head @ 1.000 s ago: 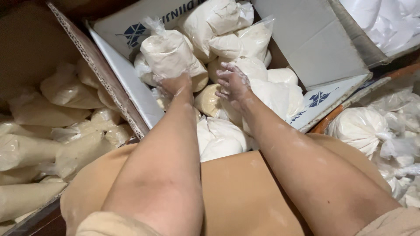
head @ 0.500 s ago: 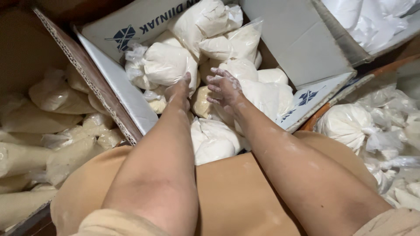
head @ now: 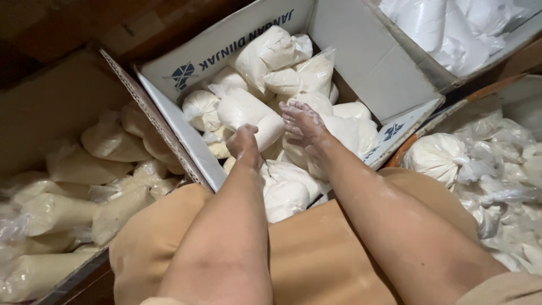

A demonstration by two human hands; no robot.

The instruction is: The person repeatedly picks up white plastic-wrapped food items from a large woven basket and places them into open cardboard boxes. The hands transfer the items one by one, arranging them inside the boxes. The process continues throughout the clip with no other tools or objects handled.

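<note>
Both my bare forearms reach into a white cardboard box (head: 361,62) packed with several tied plastic bags of white powder. My left hand (head: 244,142) is curled around the near end of one long bag of white powder (head: 248,113), which lies on the pile. My right hand (head: 302,121), dusted with white powder, rests with its fingers spread on another white bag (head: 344,127) just to the right. The two hands are a few centimetres apart. More bags (head: 285,192) lie under my wrists.
A brown cardboard box (head: 62,101) on the left holds several bags of cream-coloured powder (head: 73,164). A box of white bags (head: 446,34) stands at the top right. Loose tied bags (head: 437,158) are heaped on the right. Tan cloth (head: 152,243) covers my knees below.
My left hand has lowered the long bag from above the pile onto it. My right hand has stayed on the bags. The view has shifted a little to the right.
</note>
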